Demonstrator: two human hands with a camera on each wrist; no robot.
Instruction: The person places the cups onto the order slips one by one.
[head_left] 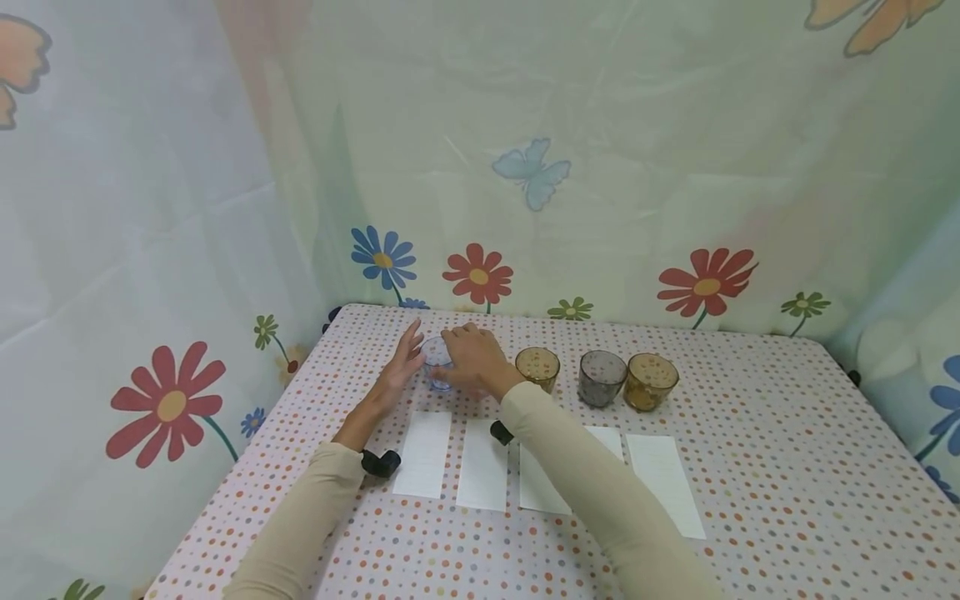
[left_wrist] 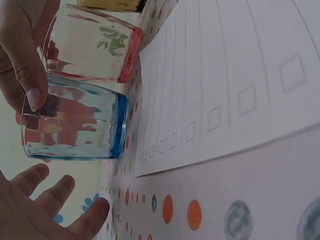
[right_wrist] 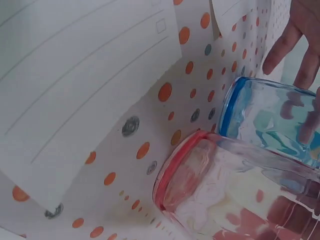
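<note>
A clear glass with a blue base stands upright towards the table's left back. My right hand reaches to it from the right, thumb on its near side and fingers by its far rim, and appears to grip it. My left hand is spread at the glass's left, its straight fingers apart from it in the left wrist view. Close beside the blue-based glass stands a clear glass with a red base, also visible in the left wrist view. My right hand hides it from the head view.
To the right stand a yellowish glass, a grey glass and an amber glass; the last two are close together. Several lined white paper strips lie in a row before the glasses. A flowered curtain borders the dotted table.
</note>
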